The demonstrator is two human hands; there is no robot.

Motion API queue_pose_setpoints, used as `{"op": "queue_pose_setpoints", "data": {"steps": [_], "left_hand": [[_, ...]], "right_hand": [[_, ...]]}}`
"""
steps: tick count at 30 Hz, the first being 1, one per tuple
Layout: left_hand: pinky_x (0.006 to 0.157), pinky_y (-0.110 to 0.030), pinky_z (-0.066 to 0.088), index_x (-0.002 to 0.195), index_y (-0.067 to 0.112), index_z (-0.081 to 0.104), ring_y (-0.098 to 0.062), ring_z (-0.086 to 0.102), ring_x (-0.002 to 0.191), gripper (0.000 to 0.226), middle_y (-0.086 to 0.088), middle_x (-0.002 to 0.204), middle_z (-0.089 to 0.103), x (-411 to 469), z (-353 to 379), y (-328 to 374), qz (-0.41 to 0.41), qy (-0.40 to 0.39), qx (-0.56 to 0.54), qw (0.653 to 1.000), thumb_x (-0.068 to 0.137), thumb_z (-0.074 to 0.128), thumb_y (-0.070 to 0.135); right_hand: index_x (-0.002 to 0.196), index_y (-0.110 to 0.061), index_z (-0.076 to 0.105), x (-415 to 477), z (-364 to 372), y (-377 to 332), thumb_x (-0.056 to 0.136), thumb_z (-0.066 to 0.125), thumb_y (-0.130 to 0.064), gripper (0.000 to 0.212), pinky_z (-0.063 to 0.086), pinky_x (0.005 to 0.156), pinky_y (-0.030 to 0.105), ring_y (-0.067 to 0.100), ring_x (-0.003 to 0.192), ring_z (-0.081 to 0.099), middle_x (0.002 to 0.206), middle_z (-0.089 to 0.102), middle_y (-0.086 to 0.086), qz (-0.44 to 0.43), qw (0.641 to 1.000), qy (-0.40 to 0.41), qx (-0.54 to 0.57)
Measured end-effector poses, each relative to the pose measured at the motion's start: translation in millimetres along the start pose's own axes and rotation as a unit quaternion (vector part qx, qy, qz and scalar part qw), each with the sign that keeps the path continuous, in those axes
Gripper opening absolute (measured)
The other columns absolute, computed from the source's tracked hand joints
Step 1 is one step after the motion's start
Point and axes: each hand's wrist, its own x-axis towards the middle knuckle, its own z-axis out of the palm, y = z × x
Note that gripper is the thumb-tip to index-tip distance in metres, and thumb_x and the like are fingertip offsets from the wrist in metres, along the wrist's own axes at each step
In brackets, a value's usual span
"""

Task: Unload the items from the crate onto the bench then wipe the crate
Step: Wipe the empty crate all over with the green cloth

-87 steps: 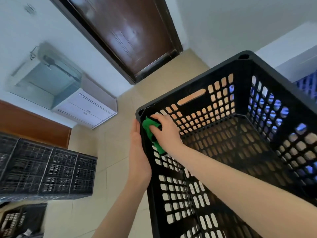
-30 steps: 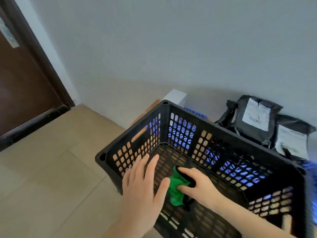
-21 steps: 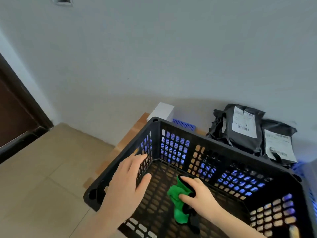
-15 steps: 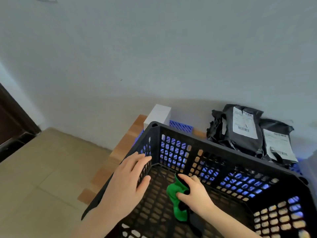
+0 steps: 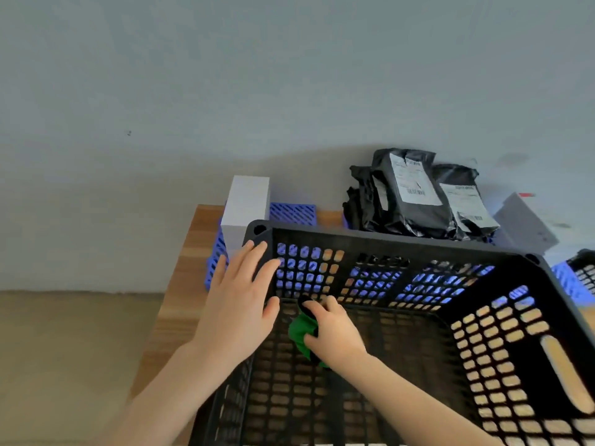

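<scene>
We see the black crate [image 5: 402, 239] sitting upright on the tabletop [image 5: 180, 284], mouth up. Our left hand [image 5: 240, 304] lies flat, fingers spread, on its far-left corner; our right hand [image 5: 335, 333] clenches a green cloth [image 5: 299, 331] inside.

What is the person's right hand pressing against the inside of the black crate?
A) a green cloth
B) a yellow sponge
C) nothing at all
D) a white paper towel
A: the right hand is closed on a bunched green cloth, low inside the black crate near its far wall, while the left hand rests flat on the crate's corner.
</scene>
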Motion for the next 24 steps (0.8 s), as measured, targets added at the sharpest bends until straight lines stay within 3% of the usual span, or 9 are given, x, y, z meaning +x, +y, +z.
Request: {"op": "queue_pose_setpoints", "data": {"steps": [5, 8, 11, 14, 19, 24], "left_hand": [[0.117, -0.055, 0.027, 0.137, 0.016, 0.055, -0.026, 0.025, 0.148, 0.054, -0.006, 0.157, 0.033, -1.8, -0.9, -3.1, 0.001, 0.021, -0.014, 1.000, 0.086, 0.070, 0.026], [0.112, -0.059, 0.033, 0.136, 0.014, 0.056, -0.029, 0.024, 0.148, 0.059, -0.008, 0.159, 0.030, -0.9, 3.1, -4.9, -0.005, 0.016, -0.006, 1.000, 0.081, 0.074, 0.028], [0.114, -0.058, 0.031, 0.140, 0.015, 0.051, -0.028, 0.020, 0.149, 0.067, -0.008, 0.161, 0.025, -1.2, 7.1, -4.1, -0.010, 0.001, 0.011, 1.000, 0.080, 0.074, 0.031], [0.112, -0.056, 0.030, 0.141, 0.014, 0.051, -0.028, 0.021, 0.149, 0.069, -0.008, 0.162, 0.023, -1.6, 9.8, -5.0, -0.009, 0.003, 0.022, 1.000, 0.078, 0.075, 0.031], [0.095, -0.062, 0.047, 0.138, 0.014, 0.049, -0.036, 0.037, 0.139, 0.070, -0.008, 0.160, 0.026, 2.9, 17.9, -13.2, 0.007, 0.029, 0.037, 0.999, 0.074, 0.075, 0.027], [0.097, -0.066, 0.044, 0.145, 0.021, 0.038, -0.031, 0.027, 0.146, 0.073, -0.001, 0.163, 0.019, 6.8, 28.6, -23.3, 0.023, 0.063, 0.040, 0.997, 0.077, 0.045, 0.047]], "right_hand": [[0.145, -0.028, 0.029, 26.2, 24.3, -10.3, 0.092, 0.055, -0.035, 0.060, 0.040, 0.104, 0.043, 0.025, 0.132, 0.030, 0.146, 0.027, 0.004, -0.063, 0.991, 0.077, -0.091], [0.148, -0.030, 0.023, 38.8, 45.0, 4.8, 0.095, 0.045, -0.046, 0.059, 0.023, 0.113, 0.052, 0.029, 0.140, 0.017, 0.153, 0.019, 0.005, -0.052, 0.988, -0.002, -0.144], [0.149, -0.030, 0.022, 48.2, 58.8, 21.0, 0.095, 0.045, -0.048, 0.062, 0.017, 0.116, 0.050, 0.032, 0.142, 0.015, 0.155, 0.017, 0.008, -0.062, 0.983, -0.052, -0.165], [0.149, -0.030, 0.023, 57.0, 66.8, 21.9, 0.093, 0.046, -0.050, 0.063, 0.018, 0.114, 0.052, 0.032, 0.138, 0.022, 0.150, 0.025, 0.010, -0.085, 0.983, 0.008, -0.163], [0.147, -0.026, 0.028, 61.9, 90.7, 20.7, 0.096, 0.048, -0.040, 0.057, 0.023, 0.112, 0.053, 0.033, 0.133, 0.027, 0.148, 0.027, 0.010, -0.087, 0.987, 0.015, -0.133], [0.137, -0.018, 0.044, 65.4, 97.0, 17.6, 0.095, 0.045, -0.014, 0.042, 0.033, 0.100, 0.051, 0.036, 0.118, 0.040, 0.131, 0.042, 0.013, -0.081, 0.990, 0.051, -0.105]]}}
